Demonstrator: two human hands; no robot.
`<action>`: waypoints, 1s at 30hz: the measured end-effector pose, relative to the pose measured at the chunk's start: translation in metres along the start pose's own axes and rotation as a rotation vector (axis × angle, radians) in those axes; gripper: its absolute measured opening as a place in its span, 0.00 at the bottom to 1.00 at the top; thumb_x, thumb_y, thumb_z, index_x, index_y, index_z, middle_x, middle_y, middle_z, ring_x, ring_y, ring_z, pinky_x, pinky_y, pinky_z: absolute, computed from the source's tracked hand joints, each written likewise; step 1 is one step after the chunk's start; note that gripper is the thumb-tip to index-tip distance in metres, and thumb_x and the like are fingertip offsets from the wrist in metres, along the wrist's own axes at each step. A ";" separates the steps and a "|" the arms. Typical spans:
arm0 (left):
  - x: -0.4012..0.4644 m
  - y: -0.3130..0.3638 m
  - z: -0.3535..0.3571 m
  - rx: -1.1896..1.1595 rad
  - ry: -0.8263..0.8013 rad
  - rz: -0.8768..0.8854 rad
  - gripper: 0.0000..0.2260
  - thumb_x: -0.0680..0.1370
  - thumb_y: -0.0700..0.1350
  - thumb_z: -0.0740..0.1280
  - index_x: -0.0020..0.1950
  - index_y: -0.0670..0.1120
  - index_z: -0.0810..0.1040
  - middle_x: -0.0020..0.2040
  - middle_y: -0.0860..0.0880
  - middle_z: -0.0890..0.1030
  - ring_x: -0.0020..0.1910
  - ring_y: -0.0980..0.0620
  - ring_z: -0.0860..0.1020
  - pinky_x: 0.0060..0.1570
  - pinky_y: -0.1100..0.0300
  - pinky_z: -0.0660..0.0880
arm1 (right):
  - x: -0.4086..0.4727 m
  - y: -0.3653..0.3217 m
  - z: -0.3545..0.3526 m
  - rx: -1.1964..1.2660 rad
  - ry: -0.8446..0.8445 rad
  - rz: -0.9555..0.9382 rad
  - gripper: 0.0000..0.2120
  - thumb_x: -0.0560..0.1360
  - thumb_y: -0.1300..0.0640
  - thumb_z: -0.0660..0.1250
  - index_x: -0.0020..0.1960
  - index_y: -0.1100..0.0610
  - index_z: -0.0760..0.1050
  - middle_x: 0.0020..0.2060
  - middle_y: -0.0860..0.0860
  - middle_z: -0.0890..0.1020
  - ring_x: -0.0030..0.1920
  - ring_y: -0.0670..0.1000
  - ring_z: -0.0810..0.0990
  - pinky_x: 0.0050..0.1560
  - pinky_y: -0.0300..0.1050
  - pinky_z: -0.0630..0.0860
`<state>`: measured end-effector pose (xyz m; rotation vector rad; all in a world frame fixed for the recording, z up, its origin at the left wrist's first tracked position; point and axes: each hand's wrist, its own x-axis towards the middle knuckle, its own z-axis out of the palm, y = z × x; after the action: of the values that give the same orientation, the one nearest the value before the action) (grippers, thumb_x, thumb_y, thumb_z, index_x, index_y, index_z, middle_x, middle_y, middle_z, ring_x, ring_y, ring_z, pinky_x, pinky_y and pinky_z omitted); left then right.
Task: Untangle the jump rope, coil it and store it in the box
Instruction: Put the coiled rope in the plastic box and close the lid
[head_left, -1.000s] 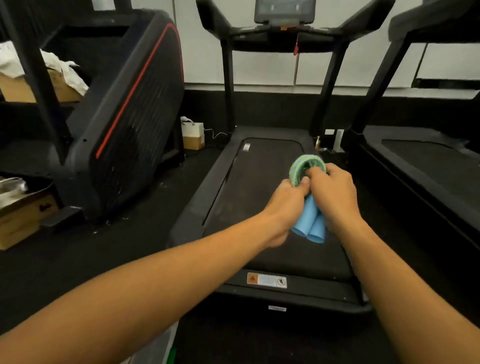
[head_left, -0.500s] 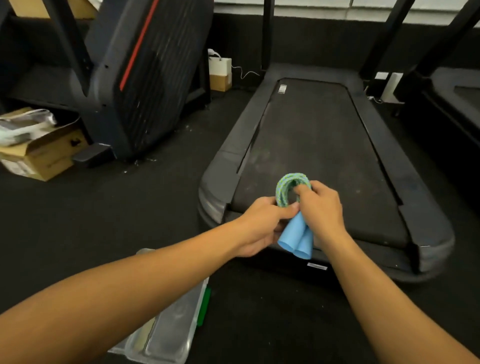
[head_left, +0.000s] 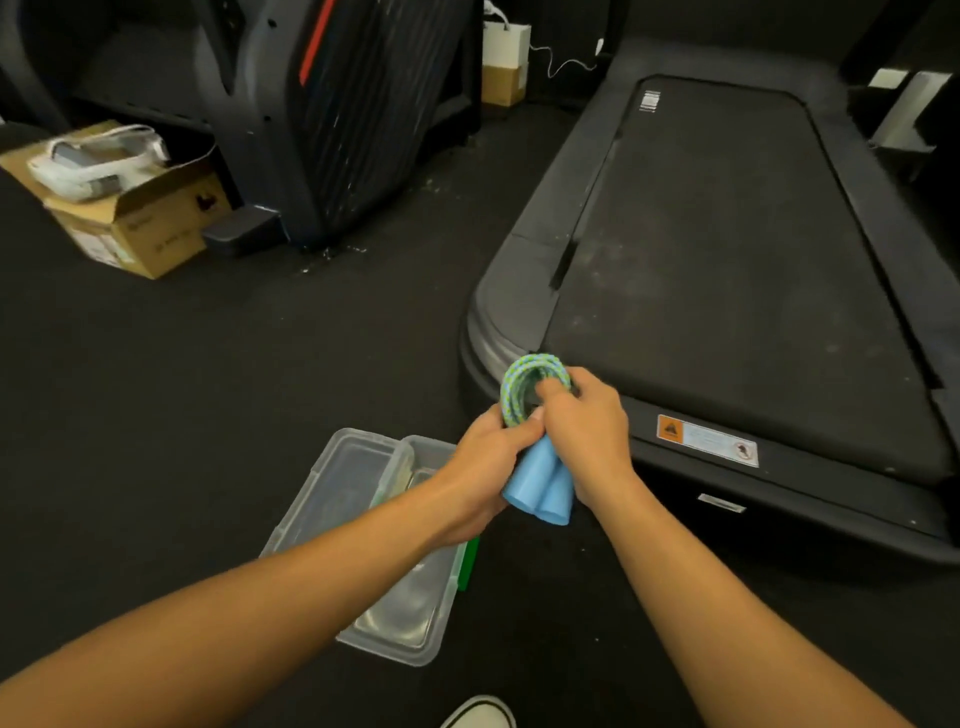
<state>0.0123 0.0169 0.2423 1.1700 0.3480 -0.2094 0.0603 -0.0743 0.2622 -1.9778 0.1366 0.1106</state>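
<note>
The jump rope (head_left: 519, 387) is a tight coil of green-and-blue braided cord with two light blue handles (head_left: 540, 486) hanging side by side below it. My left hand (head_left: 485, 457) grips the bundle from the left where cord meets handles. My right hand (head_left: 587, 426) holds it from the right, fingers curled over the coil's top. A clear plastic box (head_left: 363, 525) lies open on the dark floor just below and left of my hands, its lid beside it; my left forearm covers part of it.
A treadmill deck (head_left: 727, 270) fills the right side, its rear end just behind my hands. A black exercise machine (head_left: 337, 104) stands at the back left, with a cardboard box (head_left: 130, 218) beside it. The toe of a white shoe (head_left: 478, 714) shows at the bottom.
The view has tilted down and shifted left, bringing the clear box fully into sight. Both hands keep hold of the coiled rope and now sit closer to the box.
</note>
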 end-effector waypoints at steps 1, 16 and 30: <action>-0.004 -0.004 -0.012 -0.014 0.004 -0.014 0.12 0.82 0.41 0.64 0.66 0.42 0.76 0.57 0.40 0.83 0.54 0.44 0.83 0.55 0.48 0.81 | -0.002 0.003 0.012 -0.008 -0.019 0.008 0.10 0.73 0.52 0.64 0.51 0.51 0.81 0.44 0.52 0.84 0.50 0.56 0.82 0.55 0.56 0.78; -0.013 -0.095 -0.160 0.265 0.212 -0.102 0.33 0.64 0.34 0.69 0.69 0.50 0.72 0.57 0.45 0.82 0.58 0.47 0.82 0.59 0.50 0.80 | -0.027 0.105 0.178 0.084 -0.310 0.408 0.07 0.72 0.57 0.66 0.49 0.56 0.78 0.48 0.58 0.84 0.49 0.59 0.84 0.55 0.56 0.80; 0.033 -0.158 -0.197 0.386 0.280 -0.232 0.30 0.73 0.31 0.67 0.70 0.53 0.67 0.58 0.48 0.80 0.55 0.52 0.82 0.50 0.60 0.80 | -0.002 0.141 0.202 0.095 -0.365 0.683 0.02 0.74 0.63 0.66 0.44 0.60 0.76 0.37 0.57 0.78 0.35 0.53 0.76 0.36 0.43 0.73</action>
<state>-0.0417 0.1395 0.0264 1.5453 0.7145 -0.3263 0.0350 0.0554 0.0536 -1.7101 0.5614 0.8814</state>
